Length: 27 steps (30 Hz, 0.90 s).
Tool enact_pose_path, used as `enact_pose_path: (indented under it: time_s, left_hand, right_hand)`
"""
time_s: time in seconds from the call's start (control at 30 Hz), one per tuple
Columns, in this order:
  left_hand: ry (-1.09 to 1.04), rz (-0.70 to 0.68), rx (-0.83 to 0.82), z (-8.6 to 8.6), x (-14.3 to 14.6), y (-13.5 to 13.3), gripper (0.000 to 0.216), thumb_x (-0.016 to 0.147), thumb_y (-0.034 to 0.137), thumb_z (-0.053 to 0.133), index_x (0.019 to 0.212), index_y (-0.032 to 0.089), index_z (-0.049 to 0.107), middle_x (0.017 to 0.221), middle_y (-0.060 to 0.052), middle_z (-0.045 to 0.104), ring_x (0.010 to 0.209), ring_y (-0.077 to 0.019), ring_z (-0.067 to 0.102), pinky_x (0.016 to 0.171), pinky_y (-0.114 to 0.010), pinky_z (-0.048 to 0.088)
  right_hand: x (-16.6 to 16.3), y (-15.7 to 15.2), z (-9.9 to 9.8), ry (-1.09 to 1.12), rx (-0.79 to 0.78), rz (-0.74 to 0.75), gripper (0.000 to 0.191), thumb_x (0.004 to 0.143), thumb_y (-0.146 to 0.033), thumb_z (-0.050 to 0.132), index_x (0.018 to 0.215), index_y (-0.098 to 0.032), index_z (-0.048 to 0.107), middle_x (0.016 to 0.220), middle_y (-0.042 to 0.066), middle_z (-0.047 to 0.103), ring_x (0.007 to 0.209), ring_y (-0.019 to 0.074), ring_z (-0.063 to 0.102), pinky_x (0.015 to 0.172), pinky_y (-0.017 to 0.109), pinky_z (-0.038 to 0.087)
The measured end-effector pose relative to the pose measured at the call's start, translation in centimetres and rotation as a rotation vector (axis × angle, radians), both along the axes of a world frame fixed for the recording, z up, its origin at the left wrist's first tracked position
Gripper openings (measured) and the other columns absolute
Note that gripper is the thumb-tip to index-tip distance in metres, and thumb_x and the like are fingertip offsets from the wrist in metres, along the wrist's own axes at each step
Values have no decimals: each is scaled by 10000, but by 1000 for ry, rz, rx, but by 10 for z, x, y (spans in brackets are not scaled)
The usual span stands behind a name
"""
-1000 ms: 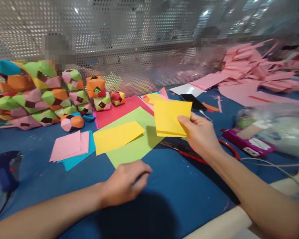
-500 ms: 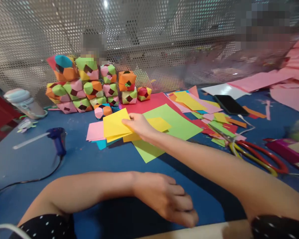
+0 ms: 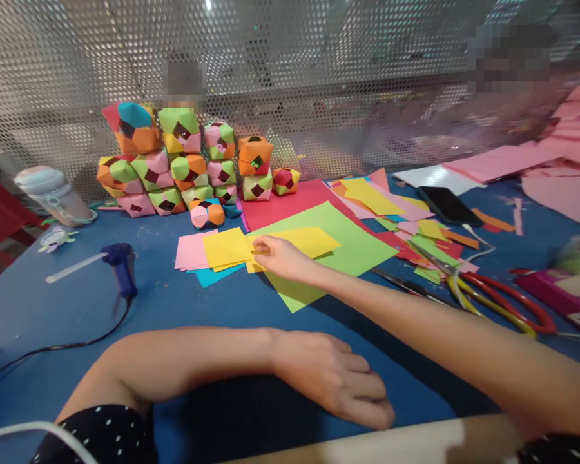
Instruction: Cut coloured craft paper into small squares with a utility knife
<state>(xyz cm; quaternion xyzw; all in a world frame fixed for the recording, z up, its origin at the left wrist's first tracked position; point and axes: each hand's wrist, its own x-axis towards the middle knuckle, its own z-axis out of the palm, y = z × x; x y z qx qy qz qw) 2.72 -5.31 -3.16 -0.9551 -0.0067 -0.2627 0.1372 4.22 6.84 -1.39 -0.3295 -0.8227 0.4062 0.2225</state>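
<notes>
My right hand [image 3: 281,258] reaches over the table with its fingers pinched at the right edge of a small yellow paper sheet [image 3: 227,248]. That sheet lies low on other yellow pieces, with pink paper squares [image 3: 191,251] to its left and a blue paper piece [image 3: 217,276] below. Under the hand and wrist are a longer yellow strip [image 3: 314,241] and a large green sheet [image 3: 338,270]. My left hand [image 3: 336,380] rests near the table's front edge, palm down, fingers curled and nothing seen in them.
A blue glue gun [image 3: 120,264] stands left, its cord trailing. Folded paper balls [image 3: 188,171] are stacked against the perforated metal screen [image 3: 319,77]. To the right are scissors [image 3: 507,306], paper scraps [image 3: 435,235], a phone [image 3: 449,205] and a purple box [image 3: 555,290]. A bottle [image 3: 53,193] stands far left.
The yellow sheet, earlier raised and tilted in my right hand, now lies lower and flatter on the pile. My left hand stays curled at the front. The view has shifted slightly.
</notes>
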Motion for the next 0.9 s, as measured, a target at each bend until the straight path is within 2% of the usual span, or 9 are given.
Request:
enact_pose_path:
  time_s: [0.13,0.23,0.33,0.47,0.6,0.7,0.73,0.8,0.9]
  left_hand:
    - [-28,5,48,3,0,-1,200,947,214,513,866,173,692,692,9,564,555,-76,515,464,-234,323]
    - [-2,16,87,5,-2,-1,190,943,206,511,876,173,685,721,0,591,571,-83,518,484,-237,332]
    - [51,65,92,7,-9,-2,192,953,208,487,897,176,668,752,-5,611,588,-94,519,503,-247,346]
    - [139,223,43,13,-31,-4,210,974,240,452,970,156,643,825,-35,651,656,-128,554,577,-270,412]
    - [136,593,-49,20,-65,-5,233,974,223,420,1088,142,605,1099,-113,671,990,-204,614,887,-347,467]
    - [74,1030,-97,22,-95,0,319,975,299,450,1240,150,549,1373,-196,537,1287,-315,485,1080,-534,326]
    - [59,1187,-135,22,-106,3,395,966,352,479,1296,137,514,1441,-225,465,1348,-349,422,1112,-577,264]
    - [50,1391,-238,22,-125,9,558,934,449,527,1375,118,444,1521,-245,350,1411,-388,324,1131,-611,203]
    - [30,1520,-460,21,-149,18,574,946,488,480,1402,145,416,1531,-214,352,1412,-363,332,1124,-578,251]
  right_hand:
    - [-25,-3,-2,13,38,59,382,793,-112,606,1174,-130,626,1251,159,661,1153,241,633,954,347,493]
    - [-23,4,5,30,100,55,378,825,-139,582,1201,-147,616,1254,124,667,1135,203,639,941,313,502]
    - [13,19,14,0,205,-40,383,845,-152,540,1223,-152,604,1291,131,638,1167,222,611,1001,363,467]
    - [83,41,10,-110,350,-204,430,814,-150,554,1239,-97,594,1361,212,558,1325,346,455,1127,528,292]
    - [122,50,-10,-203,393,-190,514,743,-118,581,1256,-129,602,1370,178,567,1284,320,513,1095,477,374]
    - [126,49,-23,-221,419,-141,524,744,-103,572,1262,-153,623,1413,150,544,1305,292,506,1099,449,388]
    - [124,48,-26,-219,429,-137,498,765,-103,554,1253,-161,637,1419,141,541,1305,287,506,1101,452,387]
    - [122,48,-29,-212,444,-144,431,814,-105,510,1206,-167,676,1397,130,565,1274,279,536,1091,455,397]
    - [122,47,-27,-196,460,-167,363,850,-123,494,1125,-172,725,1312,120,631,1200,271,587,1056,436,428]
